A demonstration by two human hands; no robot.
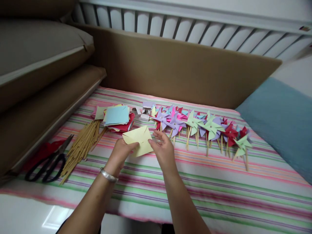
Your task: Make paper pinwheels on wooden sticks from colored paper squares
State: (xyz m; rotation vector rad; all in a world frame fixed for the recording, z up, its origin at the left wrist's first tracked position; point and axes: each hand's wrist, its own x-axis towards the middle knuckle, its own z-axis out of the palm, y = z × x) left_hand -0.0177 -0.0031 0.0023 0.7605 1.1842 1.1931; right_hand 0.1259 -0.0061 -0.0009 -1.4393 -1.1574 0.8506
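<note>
A pale yellow square of paper (139, 139) with folded flaps is held between both my hands above a striped cloth. My left hand (120, 154), with a silver bracelet on the wrist, pinches its lower left edge. My right hand (162, 148) grips its right edge with closed fingers. Behind the paper lies a stack of coloured paper squares (117, 116), light blue on top.
A row of several finished paper pinwheels (202, 126) on sticks lies to the right. A bundle of wooden sticks (81, 146) and black scissors (47, 164) lie to the left. Brown cushions rise at left and behind; a blue pillow (280, 120) is at right.
</note>
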